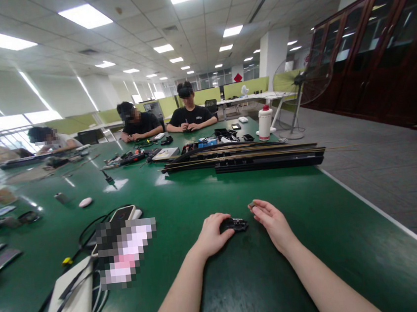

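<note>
On the green table, my left hand (215,233) grips a small black part (237,224) between thumb and fingers. The part looks like an open plastic housing with metallic bits along its top; its exact kind is too small to make out. To its right, my right hand (272,220) pinches a tiny dark piece (251,205) between thumb and fingertips, slightly above the tabletop and apart from the black part. What that piece is cannot be told.
Long black rails (270,160) with thin brass-coloured rods lie across the table ahead. Behind stand a white bottle (265,124) and scattered tools (132,157). At left lie a white box (69,302), cables and a phone (122,215). Several people sit around the far and left sides.
</note>
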Motion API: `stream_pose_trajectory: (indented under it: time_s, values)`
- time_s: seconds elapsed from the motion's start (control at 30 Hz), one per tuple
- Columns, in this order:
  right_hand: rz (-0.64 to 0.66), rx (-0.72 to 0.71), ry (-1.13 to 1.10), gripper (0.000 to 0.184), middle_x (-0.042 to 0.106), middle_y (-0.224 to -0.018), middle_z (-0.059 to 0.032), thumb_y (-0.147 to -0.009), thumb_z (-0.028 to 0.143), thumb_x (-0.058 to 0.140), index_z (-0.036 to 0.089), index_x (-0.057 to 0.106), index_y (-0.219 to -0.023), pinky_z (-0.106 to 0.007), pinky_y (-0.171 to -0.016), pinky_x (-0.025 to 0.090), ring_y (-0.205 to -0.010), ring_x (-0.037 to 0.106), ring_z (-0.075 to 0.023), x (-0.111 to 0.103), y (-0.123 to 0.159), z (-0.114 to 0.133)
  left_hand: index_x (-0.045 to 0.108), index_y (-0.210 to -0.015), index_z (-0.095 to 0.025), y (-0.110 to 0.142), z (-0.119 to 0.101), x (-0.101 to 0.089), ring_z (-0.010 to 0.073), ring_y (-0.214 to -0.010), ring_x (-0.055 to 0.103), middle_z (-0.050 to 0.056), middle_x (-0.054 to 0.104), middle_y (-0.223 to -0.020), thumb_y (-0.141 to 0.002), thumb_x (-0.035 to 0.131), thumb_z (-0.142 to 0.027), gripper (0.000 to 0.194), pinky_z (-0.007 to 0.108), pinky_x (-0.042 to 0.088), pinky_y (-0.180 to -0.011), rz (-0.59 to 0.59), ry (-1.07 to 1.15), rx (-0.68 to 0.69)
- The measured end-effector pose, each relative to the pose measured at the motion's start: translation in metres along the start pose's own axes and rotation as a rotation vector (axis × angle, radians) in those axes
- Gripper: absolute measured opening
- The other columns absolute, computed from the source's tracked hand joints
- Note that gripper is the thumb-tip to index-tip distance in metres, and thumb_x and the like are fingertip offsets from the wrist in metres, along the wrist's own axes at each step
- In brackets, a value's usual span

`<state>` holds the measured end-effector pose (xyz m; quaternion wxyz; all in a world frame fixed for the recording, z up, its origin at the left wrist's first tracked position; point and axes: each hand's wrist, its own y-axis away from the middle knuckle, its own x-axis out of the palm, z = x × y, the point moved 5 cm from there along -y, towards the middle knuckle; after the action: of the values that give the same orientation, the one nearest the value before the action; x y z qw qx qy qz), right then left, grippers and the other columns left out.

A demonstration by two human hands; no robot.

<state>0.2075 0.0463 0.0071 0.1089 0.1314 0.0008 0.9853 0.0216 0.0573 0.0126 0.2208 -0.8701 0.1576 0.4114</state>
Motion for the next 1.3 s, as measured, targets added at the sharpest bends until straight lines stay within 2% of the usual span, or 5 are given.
stream_pose_trajectory:
  time_s: [0.57,1.3]
  values:
    - [-0.021,0.029,-0.064,0.041,0.069,-0.095,-0.0057,-0.058,0.038,0.074,0.02,0.062,-0.093,-0.034,-0.084,0.047,-0.1,0.061,-0.0228,-0.0005,0.0005,-0.001,0.055,-0.112,-0.023,0.0001,-0.0012,-0.0008,0.0229,-0.103,0.051,0.004,0.06,-0.11,-0.076,0.061,-0.029,0.036,0.037,0.037,-0.092,0.024,-0.004,-0.02]
    - [-0.017,0.035,-0.066,0.04,0.069,-0.094,-0.0059,-0.058,0.037,0.075,0.02,0.063,-0.091,-0.035,-0.084,0.046,-0.099,0.06,-0.0234,0.0008,0.0015,0.0005,0.055,-0.112,-0.023,-0.0005,0.0023,0.0006,0.0233,-0.103,0.052,0.004,0.06,-0.11,-0.076,0.062,-0.03,0.037,0.038,0.038,-0.092,0.007,0.001,-0.008]
